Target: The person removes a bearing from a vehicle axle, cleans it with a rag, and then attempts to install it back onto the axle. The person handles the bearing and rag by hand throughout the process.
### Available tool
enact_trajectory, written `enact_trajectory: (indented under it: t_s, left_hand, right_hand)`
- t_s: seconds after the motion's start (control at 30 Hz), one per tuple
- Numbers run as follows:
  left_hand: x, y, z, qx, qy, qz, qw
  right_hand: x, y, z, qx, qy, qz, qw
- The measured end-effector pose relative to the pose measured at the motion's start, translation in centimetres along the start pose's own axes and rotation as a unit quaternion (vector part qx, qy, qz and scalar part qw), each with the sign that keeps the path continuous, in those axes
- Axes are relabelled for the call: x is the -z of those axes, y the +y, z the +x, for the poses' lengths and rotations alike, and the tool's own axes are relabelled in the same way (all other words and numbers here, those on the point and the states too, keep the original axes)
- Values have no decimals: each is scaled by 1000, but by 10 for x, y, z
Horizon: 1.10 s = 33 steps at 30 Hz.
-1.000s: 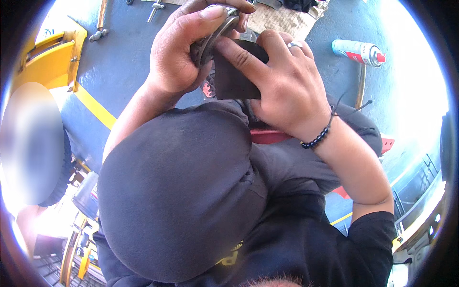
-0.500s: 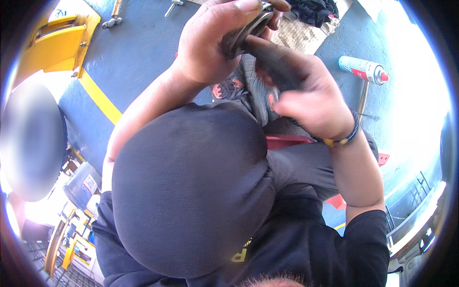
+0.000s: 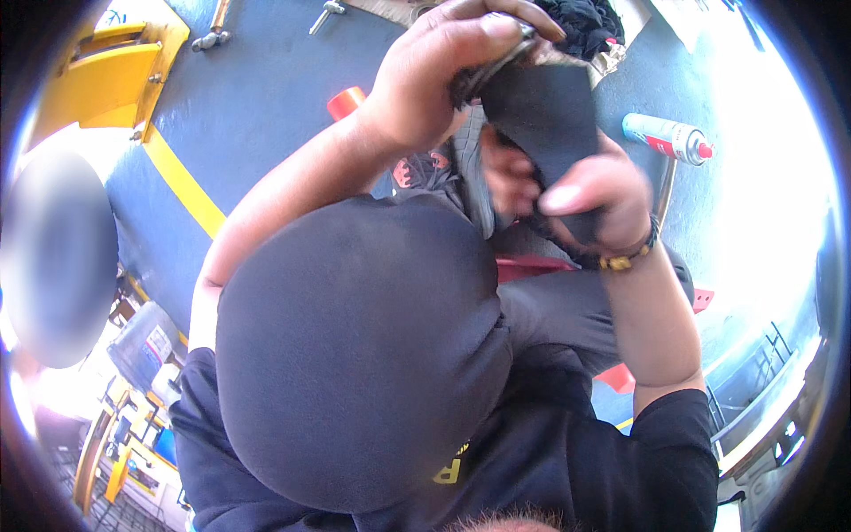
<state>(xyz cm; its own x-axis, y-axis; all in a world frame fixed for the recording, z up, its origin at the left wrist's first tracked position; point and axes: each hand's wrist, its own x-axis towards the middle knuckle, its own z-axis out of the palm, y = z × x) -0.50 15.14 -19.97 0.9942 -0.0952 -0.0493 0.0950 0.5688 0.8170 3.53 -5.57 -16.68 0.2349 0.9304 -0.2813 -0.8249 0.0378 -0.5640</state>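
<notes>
My left hand is closed round a dark, curved metal part, raised at the top of the view. Only its edge shows between the fingers. A black flexible sheet, matte like sandpaper, spreads from beside that part down to my right hand. The right fingers and thumb pinch the sheet's lower end and are partly smeared by motion. Whether the sheet touches the metal part cannot be made out. Below the hands are my shoes.
A spray can lies at the right, by a wooden handle. Black cloth lies on cardboard at the top. Far left are a hammer, a T-handled tool and yellow equipment. An orange cylinder shows behind my left wrist.
My right hand has drawn down and back, spreading the black sheet into view. My left hand has shifted slightly right and down, uncovering the orange cylinder.
</notes>
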Motion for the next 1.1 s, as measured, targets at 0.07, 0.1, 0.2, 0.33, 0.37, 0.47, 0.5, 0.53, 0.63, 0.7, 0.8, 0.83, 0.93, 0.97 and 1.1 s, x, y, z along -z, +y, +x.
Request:
enact_trajectory:
  t_s: [0.07, 0.1, 0.2, 0.33, 0.37, 0.47, 0.5, 0.53, 0.63, 0.7, 0.8, 0.83, 0.93, 0.97, 1.1]
  left_hand:
    - [-13, 4, 4, -56, -16, 18, 998]
    - [-9, 3, 4, -69, -23, 10, 997]
    - [-12, 4, 7, -87, -25, -6, 996]
    - [-3, 7, 1, -63, -40, -1, 997]
    - [-2, 7, -2, -29, -14, -9, 999]
    - [3, -1, -3, -24, 17, -132, 991]
    - [8, -1, -1, -42, -10, -177, 983]
    - [12, -3, -1, -60, -36, -224, 972]
    - [11, -1, -5, -74, 23, -228, 971]
    - [12, 3, -7, -69, 15, -225, 972]
    - [8, 6, -10, -55, 10, -236, 970]
    - [5, 6, -11, -55, 15, -227, 972]
    - [6, 4, -12, -42, 16, -179, 983]
    - [8, 2, -11, -35, 23, -145, 989]
    - [5, 3, -5, 18, 19, -171, 985]
  right_hand:
    - [-21, 4, 8, 6, -112, 319, 941]
    - [-31, 2, 7, 6, -86, 377, 922]
    - [-16, 9, 6, 36, -86, 280, 955]
    - [-17, -13, 1, 196, 46, -493, 847]
    - [-16, -20, 4, 220, 42, -623, 750]
    - [-2, -29, -11, 90, 44, -583, 807]
    - [-2, -24, -16, 75, 59, -525, 846]
    - [-1, -19, -21, 62, 78, -464, 880]
    - [1, 9, -27, 115, 142, -311, 933]
    - [-5, 15, -25, 145, 152, -335, 918]
    - [-13, 24, -27, 179, 165, -297, 923]
    - [-13, 20, -28, 172, 165, -293, 926]
    - [-14, 4, -28, 149, 165, -284, 932]
    - [-15, -1, -28, 141, 165, -282, 935]
    - [-19, -4, -18, 171, 150, -389, 893]
